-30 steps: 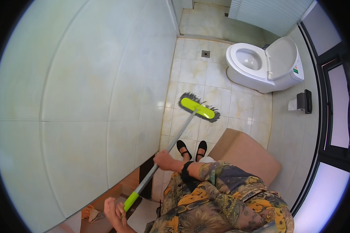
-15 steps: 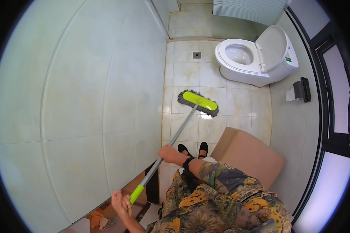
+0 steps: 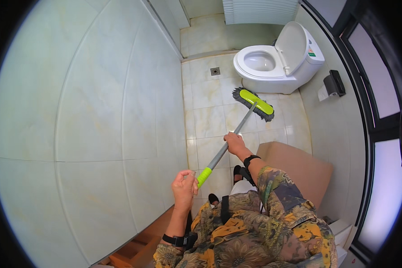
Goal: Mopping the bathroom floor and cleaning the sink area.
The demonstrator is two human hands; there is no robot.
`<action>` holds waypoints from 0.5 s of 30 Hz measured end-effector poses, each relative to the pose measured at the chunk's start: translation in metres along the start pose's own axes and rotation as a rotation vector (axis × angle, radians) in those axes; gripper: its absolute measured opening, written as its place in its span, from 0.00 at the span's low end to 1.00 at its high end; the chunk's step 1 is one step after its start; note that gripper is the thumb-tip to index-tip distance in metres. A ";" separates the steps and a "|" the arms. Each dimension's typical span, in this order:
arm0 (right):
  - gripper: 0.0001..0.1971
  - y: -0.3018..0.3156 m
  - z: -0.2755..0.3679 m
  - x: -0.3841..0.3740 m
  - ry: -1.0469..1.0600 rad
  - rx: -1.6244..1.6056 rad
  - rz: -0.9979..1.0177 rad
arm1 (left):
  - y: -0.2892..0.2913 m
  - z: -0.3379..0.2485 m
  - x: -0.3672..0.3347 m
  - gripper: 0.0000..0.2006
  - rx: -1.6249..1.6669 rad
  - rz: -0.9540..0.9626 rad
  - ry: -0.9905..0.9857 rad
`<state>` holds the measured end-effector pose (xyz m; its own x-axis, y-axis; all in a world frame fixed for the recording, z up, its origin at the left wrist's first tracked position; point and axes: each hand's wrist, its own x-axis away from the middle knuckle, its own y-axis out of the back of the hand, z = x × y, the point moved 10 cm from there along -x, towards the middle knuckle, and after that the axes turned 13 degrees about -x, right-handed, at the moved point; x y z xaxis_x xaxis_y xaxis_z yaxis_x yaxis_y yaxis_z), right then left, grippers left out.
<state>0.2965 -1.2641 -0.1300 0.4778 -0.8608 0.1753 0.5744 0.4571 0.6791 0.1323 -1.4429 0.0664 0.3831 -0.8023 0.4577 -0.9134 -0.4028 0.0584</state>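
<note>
Mop (image 3: 244, 121) is gripped along its pole by the right hand (image 3: 235, 144), fingers closed; its green end grip (image 3: 204, 176) is loosely held by the left hand (image 3: 184, 187), fingers partly curled. The grey-fringed head (image 3: 248, 96) is set toward the floor's (image 3: 205, 123) right edge, just beside the toilet (image 3: 277, 83).

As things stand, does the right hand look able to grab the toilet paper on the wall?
Probably not: the right hand is closed on the grey pole of the mop, and the toilet paper hangs well away, on the wall at the right. Letting go and stepping closer would seem necessary.
</note>
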 end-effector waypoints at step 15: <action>0.06 -0.219 0.213 0.158 0.128 0.028 0.119 | 0.262 0.005 0.196 0.05 -0.065 -0.234 0.009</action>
<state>0.1048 -1.5480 -0.0993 0.6229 -0.7647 0.1649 0.4905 0.5461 0.6791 -0.0310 -1.7074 0.1668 0.5846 -0.6865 0.4325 -0.8068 -0.5479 0.2210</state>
